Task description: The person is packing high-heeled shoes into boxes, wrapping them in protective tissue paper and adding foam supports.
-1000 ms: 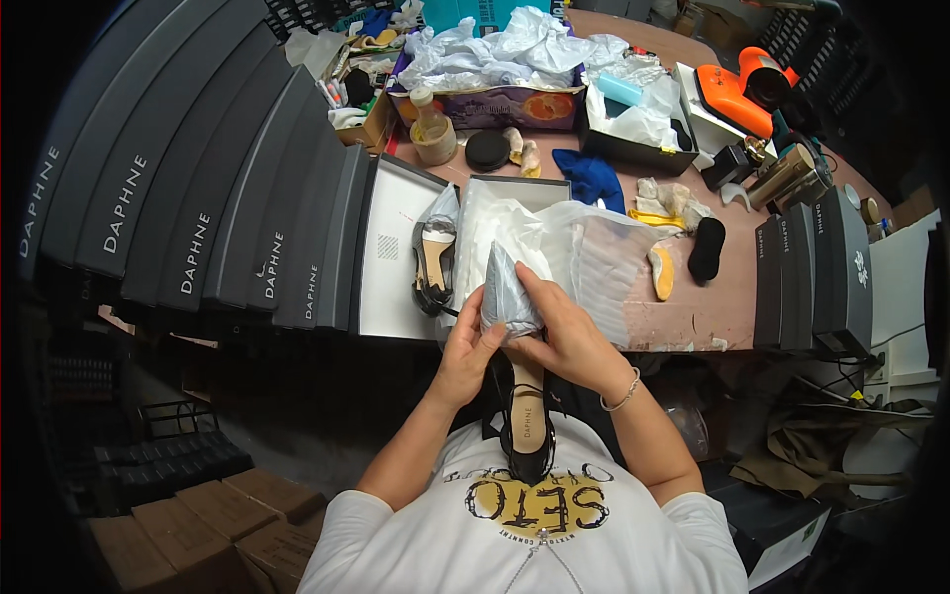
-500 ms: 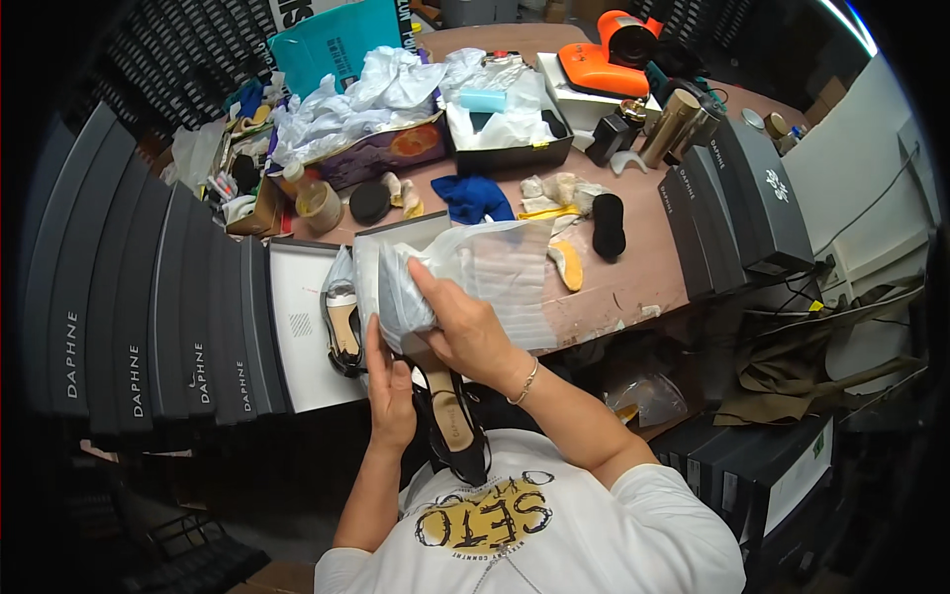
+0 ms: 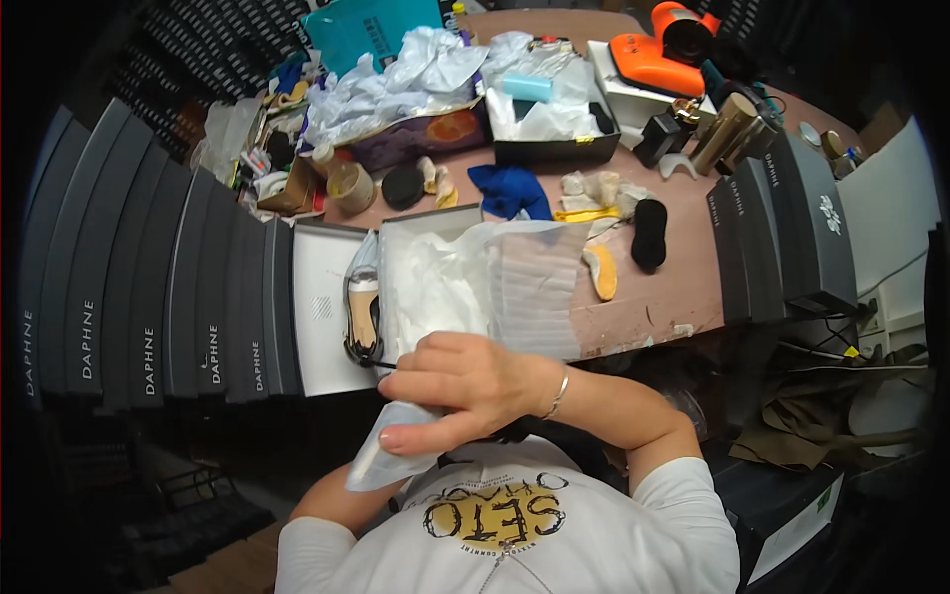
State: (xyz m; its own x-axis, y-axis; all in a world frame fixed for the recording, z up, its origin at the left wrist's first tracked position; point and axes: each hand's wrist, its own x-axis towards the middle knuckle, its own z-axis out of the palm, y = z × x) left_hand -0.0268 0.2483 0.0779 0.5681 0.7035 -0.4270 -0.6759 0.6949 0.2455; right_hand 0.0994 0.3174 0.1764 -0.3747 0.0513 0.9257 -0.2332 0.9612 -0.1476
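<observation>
We see a translucent plastic bag (image 3: 381, 457), pale and crumpled, close to our chest; its lower end sticks out below and to the left of our right hand (image 3: 465, 388). That hand is curled shut around the bag, thumb along the underside, fingers folded over the top, a thin bracelet on the wrist. Our left hand is hidden under the right one and the bag, so we cannot tell how it stands; only the upper arm shows.

Just beyond the hand lies an open white shoe box (image 3: 322, 307) at the desk (image 3: 683, 287) edge, with a black-strapped shoe (image 3: 362, 315) lying in it, to the upper left of the hand. Directly past the hand, white tissue paper (image 3: 435, 287) and a clear ribbed sheet (image 3: 534, 287) spread over the box. Left of the hand stands a row of dark grey shoe boxes (image 3: 148, 297).
</observation>
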